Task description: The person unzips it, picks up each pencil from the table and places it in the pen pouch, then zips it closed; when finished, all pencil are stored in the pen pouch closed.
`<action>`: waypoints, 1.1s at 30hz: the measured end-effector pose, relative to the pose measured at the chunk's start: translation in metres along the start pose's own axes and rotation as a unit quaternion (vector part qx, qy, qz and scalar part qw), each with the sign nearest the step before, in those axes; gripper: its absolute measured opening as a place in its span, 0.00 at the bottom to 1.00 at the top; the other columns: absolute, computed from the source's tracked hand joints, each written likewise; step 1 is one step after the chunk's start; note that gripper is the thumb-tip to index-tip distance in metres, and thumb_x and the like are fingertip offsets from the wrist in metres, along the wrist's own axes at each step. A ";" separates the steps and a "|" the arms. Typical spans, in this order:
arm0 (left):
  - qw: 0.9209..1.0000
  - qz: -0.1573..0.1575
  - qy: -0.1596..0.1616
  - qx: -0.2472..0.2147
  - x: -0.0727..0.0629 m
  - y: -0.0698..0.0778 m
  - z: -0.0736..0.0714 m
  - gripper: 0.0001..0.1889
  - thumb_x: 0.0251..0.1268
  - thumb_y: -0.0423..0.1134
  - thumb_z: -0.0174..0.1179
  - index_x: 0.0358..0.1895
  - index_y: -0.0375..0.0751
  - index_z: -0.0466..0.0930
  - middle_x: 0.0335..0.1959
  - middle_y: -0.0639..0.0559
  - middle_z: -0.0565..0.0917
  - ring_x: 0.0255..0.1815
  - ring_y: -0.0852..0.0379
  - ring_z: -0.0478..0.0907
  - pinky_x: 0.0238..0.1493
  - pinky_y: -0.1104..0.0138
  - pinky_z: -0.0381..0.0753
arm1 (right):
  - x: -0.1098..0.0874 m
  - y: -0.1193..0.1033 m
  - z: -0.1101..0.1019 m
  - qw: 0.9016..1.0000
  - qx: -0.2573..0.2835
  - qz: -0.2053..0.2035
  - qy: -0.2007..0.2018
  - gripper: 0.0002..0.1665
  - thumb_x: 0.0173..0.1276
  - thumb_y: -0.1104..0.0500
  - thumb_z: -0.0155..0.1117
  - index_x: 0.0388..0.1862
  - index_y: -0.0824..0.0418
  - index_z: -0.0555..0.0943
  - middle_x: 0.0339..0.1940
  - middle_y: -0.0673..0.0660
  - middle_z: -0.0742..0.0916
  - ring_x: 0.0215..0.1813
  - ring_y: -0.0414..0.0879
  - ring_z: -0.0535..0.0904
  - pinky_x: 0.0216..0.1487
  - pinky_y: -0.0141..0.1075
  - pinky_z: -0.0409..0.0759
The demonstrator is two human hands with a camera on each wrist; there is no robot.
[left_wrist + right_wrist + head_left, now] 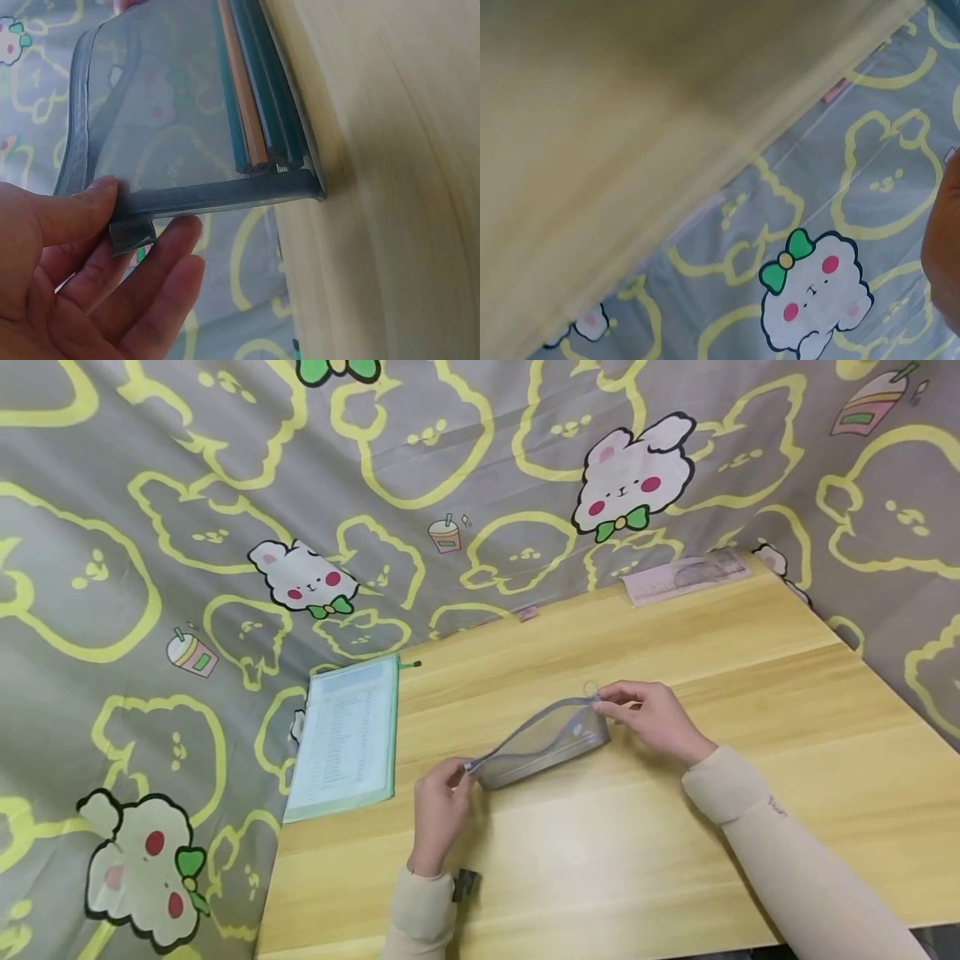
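Note:
A grey mesh zip pouch (551,758) stands over the table between my two hands, the two edges of its top parted along the middle. My left hand (439,810) pinches the end tab (132,235) at the pouch's near left corner, thumb on top. Pencils (259,90), dark green ones and a brown one, lie along the pouch's bottom and show through the mesh. At the far right corner, by the round ring (591,689), my right hand (660,718) pinches the zip end. The right wrist view catches only part of this hand (943,247) at its edge.
A printed sheet in a green-edged folder (341,735) lies at the left of the wooden table (750,693). A pinkish printed strip (686,578) lies at the back right edge. Patterned cloth (420,468) hangs behind and to the left.

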State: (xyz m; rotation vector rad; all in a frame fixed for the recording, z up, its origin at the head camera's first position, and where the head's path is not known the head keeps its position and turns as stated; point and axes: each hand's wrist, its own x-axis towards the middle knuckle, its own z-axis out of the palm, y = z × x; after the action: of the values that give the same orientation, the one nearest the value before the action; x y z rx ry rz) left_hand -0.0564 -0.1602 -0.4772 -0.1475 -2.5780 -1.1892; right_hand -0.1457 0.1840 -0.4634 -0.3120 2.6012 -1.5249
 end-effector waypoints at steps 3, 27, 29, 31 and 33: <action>1.000 -0.017 -0.004 0.007 0.000 0.003 -0.002 0.02 0.68 0.29 0.69 0.37 0.38 0.90 0.37 0.46 0.93 0.36 0.52 0.92 0.40 0.65 0.91 | -0.001 0.000 -0.002 0.999 -0.018 -0.029 0.016 0.14 0.76 0.50 0.70 0.50 0.57 0.90 0.50 0.57 0.93 0.44 0.52 0.87 0.44 0.34 0.84; 0.947 0.132 -0.215 0.198 0.095 0.151 0.083 0.15 0.79 0.49 0.61 0.59 0.50 0.87 0.53 0.52 0.90 0.39 0.56 0.87 0.35 0.65 0.86 | -0.017 0.007 -0.002 0.990 -0.048 -0.124 0.052 0.04 0.73 0.62 0.71 0.44 0.58 0.87 0.43 0.55 0.93 0.43 0.47 0.87 0.41 0.34 0.85; 0.949 0.120 -0.226 0.186 0.097 0.150 0.089 0.11 0.79 0.47 0.62 0.54 0.52 0.89 0.49 0.56 0.91 0.29 0.60 0.81 0.25 0.68 0.78 | -0.017 0.007 -0.002 0.990 -0.046 -0.127 0.047 0.03 0.74 0.61 0.71 0.44 0.58 0.87 0.42 0.54 0.93 0.42 0.47 0.87 0.40 0.34 0.85; 0.953 0.114 -0.220 0.175 0.097 0.150 0.090 0.07 0.77 0.45 0.64 0.48 0.51 0.90 0.47 0.58 0.92 0.24 0.62 0.75 0.21 0.70 0.71 | -0.017 0.006 -0.003 0.990 -0.044 -0.124 0.043 0.03 0.74 0.61 0.70 0.44 0.58 0.87 0.42 0.55 0.92 0.42 0.47 0.87 0.39 0.34 0.86; 0.955 0.116 -0.209 0.175 0.096 0.149 0.090 0.05 0.75 0.45 0.66 0.44 0.51 0.89 0.45 0.58 0.91 0.23 0.63 0.71 0.20 0.71 0.69 | -0.016 0.005 -0.005 0.991 -0.044 -0.115 0.047 0.04 0.75 0.60 0.70 0.45 0.58 0.86 0.41 0.54 0.92 0.41 0.48 0.88 0.39 0.33 0.86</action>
State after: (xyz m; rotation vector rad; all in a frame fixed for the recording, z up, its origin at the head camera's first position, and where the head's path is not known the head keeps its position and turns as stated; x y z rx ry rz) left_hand -0.1360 0.0024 -0.3941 -0.6656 -2.9748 -0.6560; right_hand -0.1314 0.1948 -0.4654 -0.5800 2.7953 -1.5272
